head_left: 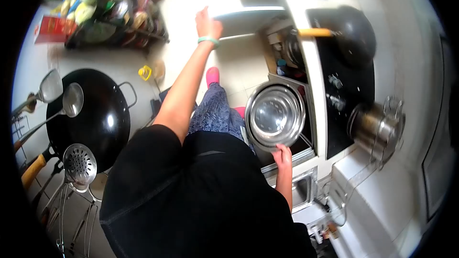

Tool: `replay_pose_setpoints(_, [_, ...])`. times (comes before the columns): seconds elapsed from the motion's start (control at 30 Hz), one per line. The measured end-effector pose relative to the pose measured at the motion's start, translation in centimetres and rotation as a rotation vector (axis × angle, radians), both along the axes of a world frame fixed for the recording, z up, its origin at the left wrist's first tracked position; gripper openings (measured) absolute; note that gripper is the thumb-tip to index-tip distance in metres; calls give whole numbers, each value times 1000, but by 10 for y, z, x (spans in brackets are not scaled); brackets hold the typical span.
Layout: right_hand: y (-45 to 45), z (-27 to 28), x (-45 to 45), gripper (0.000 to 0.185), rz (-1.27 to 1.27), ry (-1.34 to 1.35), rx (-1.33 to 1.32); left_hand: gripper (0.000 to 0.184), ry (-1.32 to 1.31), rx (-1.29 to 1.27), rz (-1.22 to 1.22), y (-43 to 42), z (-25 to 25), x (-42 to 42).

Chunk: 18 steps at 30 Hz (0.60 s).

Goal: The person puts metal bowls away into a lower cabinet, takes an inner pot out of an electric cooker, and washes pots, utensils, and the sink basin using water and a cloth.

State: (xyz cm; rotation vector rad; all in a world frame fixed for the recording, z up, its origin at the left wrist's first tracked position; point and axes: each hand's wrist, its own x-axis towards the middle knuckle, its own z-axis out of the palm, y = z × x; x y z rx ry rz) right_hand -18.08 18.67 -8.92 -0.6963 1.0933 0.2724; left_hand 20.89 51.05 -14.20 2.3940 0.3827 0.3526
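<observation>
My left hand (209, 26), with a green band at its wrist, is closed at the outer edge of an open cabinet door (244, 21). Its fingertips are partly hidden. My right hand (283, 155) grips the near rim of a shiny, round stainless steel basin (276, 114). More than one rim shows there, so the basin may be nested in another. It sits over a pulled-out drawer (308, 110) on the right. Inside the open cabinet (282, 50), pot lids and other items are partly visible.
A black wok (356, 36) with a wooden handle and a steel pot (375, 126) stand on the black stove (344, 95). At left hang a large wok (91, 114) and a skimmer (80, 164). A loaded rack (114, 33) stands at upper left.
</observation>
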Motion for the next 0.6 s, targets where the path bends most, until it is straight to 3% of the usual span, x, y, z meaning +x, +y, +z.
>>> replay_pose_setpoints(0.1, [18, -62, 64, 16, 91, 37, 89, 66, 165, 65, 22, -2, -17, 16])
replay_pose_setpoints(0.23, [42, -113, 139, 6, 61, 90, 137, 55, 435, 209, -127, -2, -50, 25])
replay_pose_setpoints(0.43, [26, -174, 216, 6, -122, -21, 24, 28, 435, 203, -286, 22, -59, 38])
replay_pose_setpoints(0.47, [14, -187, 225, 9, -135, -65, 47, 21, 324, 224, -243, 24, -68, 39])
replay_pose_setpoints(0.6, [-24, -213, 261, 12, -278, -174, -14, 17, 328, 247, -306, 29, -56, 36])
